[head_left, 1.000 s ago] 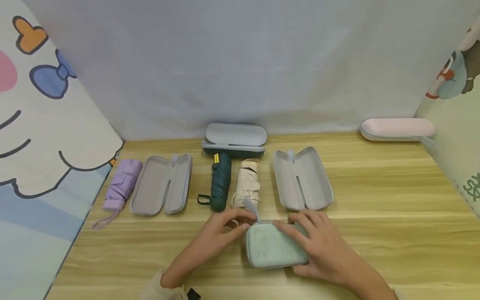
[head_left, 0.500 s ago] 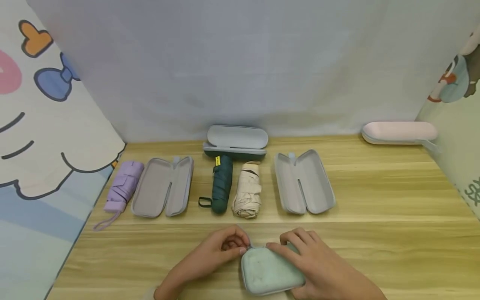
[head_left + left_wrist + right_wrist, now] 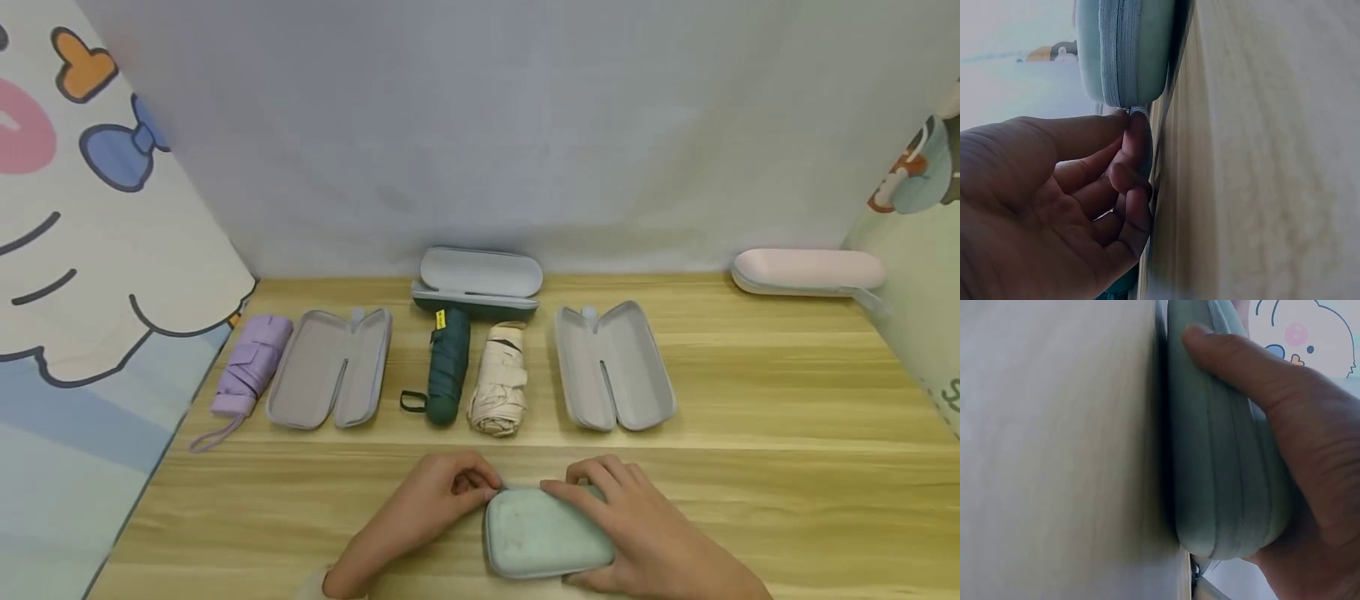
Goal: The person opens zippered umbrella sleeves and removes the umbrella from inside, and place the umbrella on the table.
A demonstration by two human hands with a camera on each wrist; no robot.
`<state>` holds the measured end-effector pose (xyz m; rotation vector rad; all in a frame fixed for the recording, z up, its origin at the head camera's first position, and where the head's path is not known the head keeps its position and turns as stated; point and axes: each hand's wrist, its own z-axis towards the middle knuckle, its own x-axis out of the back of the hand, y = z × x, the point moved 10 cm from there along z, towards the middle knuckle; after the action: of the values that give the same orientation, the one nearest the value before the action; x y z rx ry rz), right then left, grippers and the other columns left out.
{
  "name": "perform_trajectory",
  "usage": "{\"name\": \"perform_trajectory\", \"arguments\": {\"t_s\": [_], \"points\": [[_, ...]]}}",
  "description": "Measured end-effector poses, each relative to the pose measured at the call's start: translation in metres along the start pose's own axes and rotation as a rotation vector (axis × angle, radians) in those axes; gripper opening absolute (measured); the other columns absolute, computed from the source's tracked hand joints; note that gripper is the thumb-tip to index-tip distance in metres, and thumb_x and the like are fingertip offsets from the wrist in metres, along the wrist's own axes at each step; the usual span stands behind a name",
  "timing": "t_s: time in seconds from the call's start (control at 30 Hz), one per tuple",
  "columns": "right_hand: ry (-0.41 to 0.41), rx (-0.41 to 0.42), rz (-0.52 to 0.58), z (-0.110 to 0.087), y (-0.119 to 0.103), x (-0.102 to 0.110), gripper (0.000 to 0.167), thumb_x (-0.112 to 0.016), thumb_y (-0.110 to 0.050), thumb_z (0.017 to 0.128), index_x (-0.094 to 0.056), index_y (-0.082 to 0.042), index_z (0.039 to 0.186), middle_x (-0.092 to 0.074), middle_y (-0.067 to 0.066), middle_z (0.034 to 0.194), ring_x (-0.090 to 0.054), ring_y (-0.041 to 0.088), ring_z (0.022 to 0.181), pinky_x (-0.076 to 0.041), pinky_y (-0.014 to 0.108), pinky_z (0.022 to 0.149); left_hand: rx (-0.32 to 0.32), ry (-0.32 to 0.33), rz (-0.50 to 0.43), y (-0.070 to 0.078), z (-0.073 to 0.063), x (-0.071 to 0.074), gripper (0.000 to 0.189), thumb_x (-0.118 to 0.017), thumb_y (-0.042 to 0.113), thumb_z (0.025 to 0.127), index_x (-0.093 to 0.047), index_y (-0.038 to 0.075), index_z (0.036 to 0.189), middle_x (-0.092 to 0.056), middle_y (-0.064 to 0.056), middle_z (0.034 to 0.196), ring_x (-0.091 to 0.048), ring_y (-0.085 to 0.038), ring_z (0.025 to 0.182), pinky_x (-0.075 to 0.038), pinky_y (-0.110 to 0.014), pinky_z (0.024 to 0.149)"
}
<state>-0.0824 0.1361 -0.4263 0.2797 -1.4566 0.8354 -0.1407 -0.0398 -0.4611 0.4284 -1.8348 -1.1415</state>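
Though in left grip (image 3: 441,498), zip strap (image 3: 1148,147) part-hidden.

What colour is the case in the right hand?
The case is pale green, clearest in the head view.

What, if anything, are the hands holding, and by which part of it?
The pale green case: the right hand grips its right half, and the left hand pinches the zipper pull at the case's far left corner.

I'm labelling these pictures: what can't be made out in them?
Head view: any contents of the mint-green, rounded, fabric-like case, hidden by its shell.
Left wrist view: part of the narrow grey fabric strap, behind the left hand.
Right wrist view: grain of the pale wooden tabletop, blurred.
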Motion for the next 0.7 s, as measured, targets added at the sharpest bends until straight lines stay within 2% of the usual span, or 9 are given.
{"name": "perform_trajectory", "arguments": {"t_s": [0.17, 0.37, 0.53, 0.7], "points": [[0.033, 0.013, 0.045, -0.002, 0.003, 0.002, 0.089, -0.08, -0.071, 0.077, -0.048, -0.036, 0.154, -0.052, -0.015, 0.138, -0.048, 0.009, 0.125, -0.051, 0.043, 0.098, -0.027, 0.029, 0.049, 0.002, 0.0, 0.003, 0.006, -0.074, 0.015, 0.096, -0.079, 0.015, 0.099, -0.068, 0.006, 0.079, -0.054, 0.001, 0.068, -0.047, -0.019, 0.061], [0.112, 0.053, 0.094, -0.002, 0.004, 0.009, 0.085, -0.085, -0.064, 0.077, -0.053, -0.033, 0.15, -0.056, -0.015, 0.133, -0.052, 0.008, 0.121, -0.052, 0.039, 0.096, -0.035, 0.044, 0.087, 0.002, 0.0, 0.003, 0.007, -0.074, 0.011, 0.095, -0.078, 0.017, 0.096, -0.062, 0.008, 0.073, -0.05, 0.001, 0.064, -0.044, -0.019, 0.059], [0.145, 0.058, 0.095, -0.002, 0.005, 0.01, 0.085, -0.088, -0.062, 0.074, -0.056, -0.032, 0.147, -0.056, -0.015, 0.134, -0.053, 0.008, 0.121, -0.052, 0.039, 0.095, -0.037, 0.053, 0.115, 0.001, -0.001, 0.003, 0.003, -0.074, 0.016, 0.096, -0.076, 0.018, 0.096, -0.057, 0.01, 0.07, -0.048, 0.002, 0.062, -0.042, -0.02, 0.058], [0.172, 0.054, 0.082, -0.004, 0.007, 0.014, 0.086, -0.09, -0.061, 0.072, -0.058, -0.031, 0.146, -0.057, -0.014, 0.132, -0.054, 0.009, 0.12, -0.052, 0.038, 0.095, -0.007, 0.043, 0.11, -0.001, 0.0, 0.001, 0.004, -0.071, 0.019, 0.098, -0.074, 0.017, 0.095, -0.058, 0.011, 0.071, -0.05, 0.002, 0.063, -0.044, -0.019, 0.059]]}}
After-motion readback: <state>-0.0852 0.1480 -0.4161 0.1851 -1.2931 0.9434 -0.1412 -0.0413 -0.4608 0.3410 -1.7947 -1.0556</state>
